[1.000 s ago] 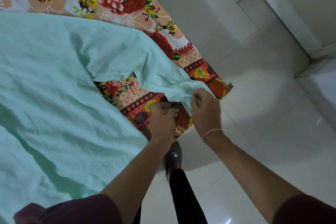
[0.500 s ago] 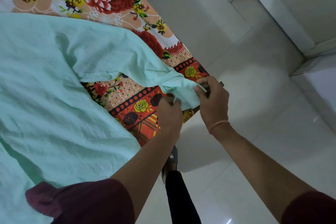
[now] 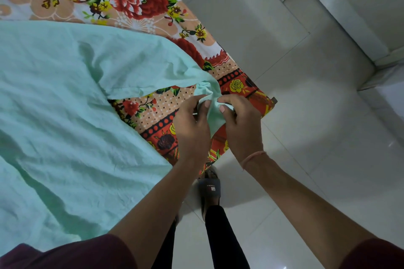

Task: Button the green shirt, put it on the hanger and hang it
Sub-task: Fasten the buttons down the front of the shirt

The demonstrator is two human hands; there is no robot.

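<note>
The pale green shirt [image 3: 65, 116] lies spread over the left of the bed, wrinkled, with one sleeve stretching right toward the bed's corner. The sleeve's cuff end [image 3: 213, 105] is bunched between both hands. My left hand [image 3: 192, 124] pinches the cuff from the left with thumb and fingers. On the other side, my right hand [image 3: 242, 124] pinches the same cuff, thumb on top. Any button there is hidden by fingers and cloth. No hanger is in view.
A floral red, orange and yellow bedsheet [image 3: 131, 0] covers the bed, whose corner [image 3: 271, 102] ends just right of my hands. White tiled floor [image 3: 306, 137] lies to the right, a wall base [image 3: 349, 17] beyond. My sandalled foot [image 3: 209, 190] stands below the bed edge.
Both hands rose from the bed's edge with the cuff and drew closer together; the left hand now pinches the cuff instead of reaching under it.
</note>
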